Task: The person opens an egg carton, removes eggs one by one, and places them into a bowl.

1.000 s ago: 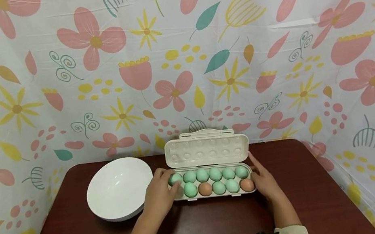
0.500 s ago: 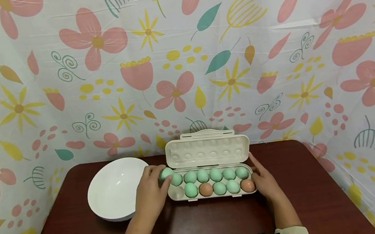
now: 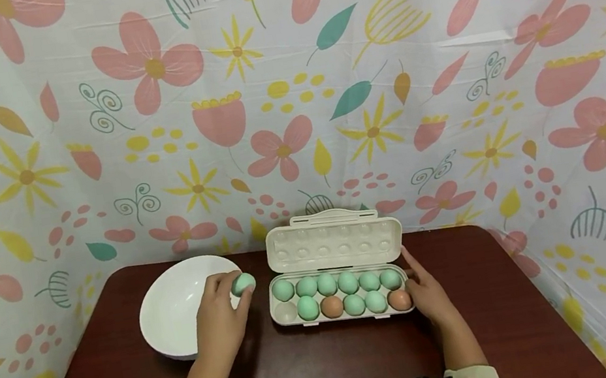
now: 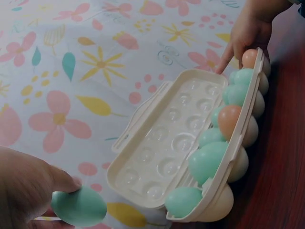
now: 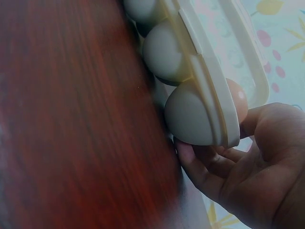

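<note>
My left hand [image 3: 219, 318] pinches a pale green egg [image 3: 243, 283] between thumb and fingers, over the right rim of a white bowl [image 3: 179, 311]. In the left wrist view the green egg [image 4: 80, 206] sticks out past the thumb. An egg carton [image 3: 295, 326] lies with its lid [image 3: 335, 243] up, holding green eggs and two brown ones. One cup [image 3: 285, 313] at its front left corner has no egg. At the carton's right end, my right hand [image 3: 427, 288] grips the edge, one finger stretched along the lid. Its fingers [image 5: 193, 162] curl under the end cup in the right wrist view.
Both the bowl and the carton stand on a dark red-brown table [image 3: 355, 366], the bowl left of the carton. Behind them hangs a flower-patterned cloth [image 3: 287, 86], close to the table's back edge.
My left hand has lifted the green egg from the carton's front left cup and carried it left to the bowl's rim. The right hand has stayed on the carton.
</note>
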`<action>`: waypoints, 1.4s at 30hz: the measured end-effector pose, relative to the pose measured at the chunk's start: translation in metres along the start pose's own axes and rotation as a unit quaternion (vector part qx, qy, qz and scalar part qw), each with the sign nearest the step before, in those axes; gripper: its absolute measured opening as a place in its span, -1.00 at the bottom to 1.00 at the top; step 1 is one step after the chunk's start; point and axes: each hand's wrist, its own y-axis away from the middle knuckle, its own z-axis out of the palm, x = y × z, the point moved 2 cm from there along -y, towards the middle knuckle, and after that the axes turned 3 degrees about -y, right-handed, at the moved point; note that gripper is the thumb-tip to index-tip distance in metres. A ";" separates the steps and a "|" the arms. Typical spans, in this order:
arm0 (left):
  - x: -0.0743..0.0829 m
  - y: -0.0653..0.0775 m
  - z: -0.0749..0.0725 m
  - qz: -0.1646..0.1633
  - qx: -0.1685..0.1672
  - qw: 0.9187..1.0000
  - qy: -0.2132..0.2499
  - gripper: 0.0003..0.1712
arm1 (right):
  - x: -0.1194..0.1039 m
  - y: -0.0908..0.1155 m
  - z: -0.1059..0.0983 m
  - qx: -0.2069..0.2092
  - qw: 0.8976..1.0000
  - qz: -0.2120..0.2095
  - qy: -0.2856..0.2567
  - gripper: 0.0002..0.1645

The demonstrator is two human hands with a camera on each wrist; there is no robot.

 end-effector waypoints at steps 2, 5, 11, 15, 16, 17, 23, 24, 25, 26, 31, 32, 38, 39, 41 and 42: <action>-0.003 -0.001 -0.002 -0.006 0.008 1.000 0.000 -0.57 | 0.000 0.000 0.000 0.001 1.000 -0.001 -0.001 -0.13; -0.009 -0.001 -0.004 -0.023 0.027 0.999 -0.005 -0.58 | 0.000 0.000 0.000 -0.003 1.000 -0.001 -0.004 -0.12; -0.022 -0.003 -0.008 -0.063 0.046 0.997 -0.018 -0.59 | 0.001 0.000 -0.001 -0.006 1.000 0.001 -0.004 -0.13; -0.029 -0.005 -0.007 -0.078 0.026 0.996 -0.022 -0.59 | 0.001 -0.001 -0.001 -0.004 1.000 0.000 -0.004 -0.12; -0.031 -0.005 -0.007 -0.081 0.019 0.996 -0.022 -0.59 | 0.001 -0.001 -0.001 -0.004 1.000 0.000 -0.004 -0.12; -0.032 -0.005 -0.006 -0.083 0.011 0.996 -0.023 -0.59 | 0.001 -0.001 -0.001 -0.003 1.000 0.000 -0.004 -0.11; -0.038 -0.005 -0.002 -0.093 -0.046 0.994 -0.027 -0.57 | 0.002 -0.001 -0.001 -0.005 1.000 0.001 -0.003 -0.12; -0.039 -0.005 -0.002 -0.094 -0.057 0.994 -0.026 -0.57 | 0.002 -0.001 -0.001 -0.007 1.000 0.002 -0.003 -0.12; -0.040 -0.005 -0.001 -0.096 -0.068 0.993 -0.026 -0.57 | 0.003 -0.002 -0.001 -0.008 1.000 0.004 -0.004 -0.12; -0.041 -0.005 -0.001 -0.097 -0.077 0.992 -0.027 -0.57 | 0.004 -0.003 -0.001 -0.009 1.000 0.004 -0.006 -0.13; -0.044 -0.005 -0.001 -0.101 -0.112 0.988 -0.035 -0.60 | 0.003 -0.003 -0.001 -0.010 1.000 0.004 -0.006 -0.13; -0.045 -0.004 -0.001 -0.103 -0.119 0.987 -0.035 -0.61 | 0.002 -0.003 -0.001 -0.009 1.000 0.003 -0.005 -0.12; -0.051 -0.005 -0.002 -0.117 -0.165 0.979 -0.035 -0.63 | 0.003 -0.002 -0.001 -0.004 1.000 0.005 -0.003 -0.12; -0.052 -0.006 -0.003 -0.117 -0.170 0.978 -0.035 -0.64 | 0.003 -0.002 -0.001 -0.006 1.000 0.005 -0.002 -0.12; -0.054 -0.006 -0.002 -0.118 -0.175 0.977 -0.032 -0.65 | 0.003 -0.002 -0.002 -0.006 1.000 0.005 -0.004 -0.12; -0.054 -0.007 -0.002 -0.119 -0.177 0.977 -0.030 -0.65 | 0.003 -0.003 -0.002 -0.007 1.000 0.005 -0.005 -0.12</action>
